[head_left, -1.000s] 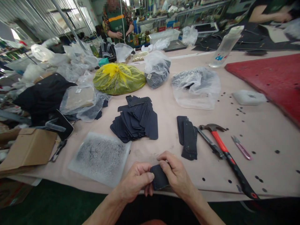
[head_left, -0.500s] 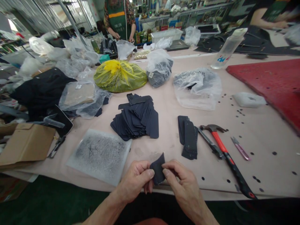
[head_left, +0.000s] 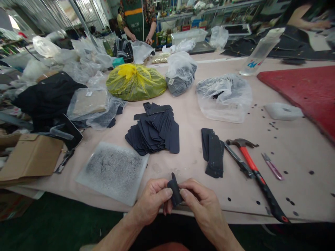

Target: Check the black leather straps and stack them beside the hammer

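Near the table's front edge, my left hand [head_left: 153, 200] and my right hand [head_left: 201, 204] pinch one small dark fabric piece [head_left: 174, 190] between thumbs and fingers, folded so it stands on edge. Beyond them lies a fanned pile of dark fabric pieces [head_left: 154, 130]. A smaller stack of dark strips [head_left: 213, 151] rests to the right of my hands.
A red-handled hammer [head_left: 251, 164], a metal punch tool [head_left: 238, 160] and pink snips [head_left: 272, 166] lie right. A scuffed white cutting pad [head_left: 112, 170] sits left, a cardboard box [head_left: 30, 160] further left. Plastic bags [head_left: 136, 82] and a red mat [head_left: 306, 90] stand behind. Another person works at the back.
The fabric piece went from lying flat between my hands to being folded and held upright. My hands stayed near the table edge.
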A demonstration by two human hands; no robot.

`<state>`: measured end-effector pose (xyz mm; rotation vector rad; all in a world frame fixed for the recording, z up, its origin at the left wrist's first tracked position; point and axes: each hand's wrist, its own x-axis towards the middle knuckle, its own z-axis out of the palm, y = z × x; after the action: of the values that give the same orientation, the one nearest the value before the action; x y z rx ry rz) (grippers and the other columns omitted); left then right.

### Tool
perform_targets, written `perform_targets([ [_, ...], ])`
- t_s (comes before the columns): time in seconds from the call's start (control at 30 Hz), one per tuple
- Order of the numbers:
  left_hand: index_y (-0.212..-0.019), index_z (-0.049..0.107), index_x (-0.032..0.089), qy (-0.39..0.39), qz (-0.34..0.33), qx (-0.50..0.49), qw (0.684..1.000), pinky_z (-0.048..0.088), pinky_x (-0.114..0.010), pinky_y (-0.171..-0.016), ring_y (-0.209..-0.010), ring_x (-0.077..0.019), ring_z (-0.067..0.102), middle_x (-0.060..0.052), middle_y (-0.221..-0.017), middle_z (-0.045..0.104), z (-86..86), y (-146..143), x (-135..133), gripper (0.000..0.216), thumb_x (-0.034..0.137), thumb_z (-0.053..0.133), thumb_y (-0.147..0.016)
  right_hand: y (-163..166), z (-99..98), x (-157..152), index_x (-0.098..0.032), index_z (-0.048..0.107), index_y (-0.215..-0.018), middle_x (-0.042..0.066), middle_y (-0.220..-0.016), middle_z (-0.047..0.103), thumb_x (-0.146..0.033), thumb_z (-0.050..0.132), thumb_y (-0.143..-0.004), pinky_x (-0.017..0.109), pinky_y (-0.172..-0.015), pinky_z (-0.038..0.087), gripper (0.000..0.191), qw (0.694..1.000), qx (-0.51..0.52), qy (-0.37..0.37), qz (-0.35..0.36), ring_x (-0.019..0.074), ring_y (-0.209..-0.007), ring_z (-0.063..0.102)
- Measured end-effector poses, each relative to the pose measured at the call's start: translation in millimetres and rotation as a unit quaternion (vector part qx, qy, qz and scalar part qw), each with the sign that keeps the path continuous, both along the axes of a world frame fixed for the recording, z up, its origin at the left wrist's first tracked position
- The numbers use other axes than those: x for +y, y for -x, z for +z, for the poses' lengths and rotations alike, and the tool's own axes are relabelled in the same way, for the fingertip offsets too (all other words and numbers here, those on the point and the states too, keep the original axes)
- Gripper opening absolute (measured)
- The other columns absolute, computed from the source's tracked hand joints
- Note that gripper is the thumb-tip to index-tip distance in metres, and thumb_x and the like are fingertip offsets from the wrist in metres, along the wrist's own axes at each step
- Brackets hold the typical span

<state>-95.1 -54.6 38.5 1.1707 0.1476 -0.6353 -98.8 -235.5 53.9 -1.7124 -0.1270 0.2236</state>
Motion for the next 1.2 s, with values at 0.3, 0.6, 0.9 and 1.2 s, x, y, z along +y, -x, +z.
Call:
perform_targets([
  [0.3,-0.072,0.059,0.014,-0.131,-0.052,-0.06,0.988,0.04,-0.02,-0.043,-0.042,-0.012,0.053,-0.003,-0.049,0.06,20.2,-2,0,0.035,0.046,0.057,-0.085,-4,11.8,4,-0.019,0.058,-0.077,0.001,-0.07,0.055,-0.021,0.048,-0.094,0.03,-0.058,0.038,0.021,0.989,-0.094,0.112,-0.01,0.0157,-0.063,0.053],
  [0.6,-0.068,0.057,0.016,-0.205,-0.085,-0.112,0.969,0.042,-0.022,-0.048,-0.046,-0.0131,0.055,-0.002,-0.05,0.06,34.7,-5,1,0.028,0.033,0.049,-0.089,-9,25.8,-2,-0.019,0.065,-0.083,0.001,-0.074,0.059,-0.018,0.047,-0.095,0.029,-0.062,0.04,0.022,0.99,-0.087,0.082,0.071,0.0157,-0.068,0.056],
  [0.9,-0.065,0.044,0.019,-0.386,-0.155,-0.308,0.856,0.034,-0.026,-0.062,-0.06,-0.0123,0.049,0.003,-0.06,0.048,49.7,0,2,0.027,0.016,0.041,-0.092,-5,26.2,4,-0.018,0.059,-0.074,0.002,-0.071,0.056,-0.013,0.042,-0.092,0.03,-0.058,0.034,0.025,0.97,-0.133,0.184,0.085,0.0155,-0.063,0.053],
  [1.2,-0.067,0.041,0.019,-0.393,-0.166,-0.32,0.846,0.032,-0.027,-0.061,-0.062,-0.0128,0.047,0.002,-0.063,0.048,51.0,5,-2,0.025,0.012,0.04,-0.09,4,17.8,10,-0.019,0.051,-0.065,0.0,-0.062,0.052,-0.011,0.041,-0.085,0.027,-0.053,0.033,0.024,0.97,-0.148,0.193,0.01,0.0135,-0.055,0.051],
])
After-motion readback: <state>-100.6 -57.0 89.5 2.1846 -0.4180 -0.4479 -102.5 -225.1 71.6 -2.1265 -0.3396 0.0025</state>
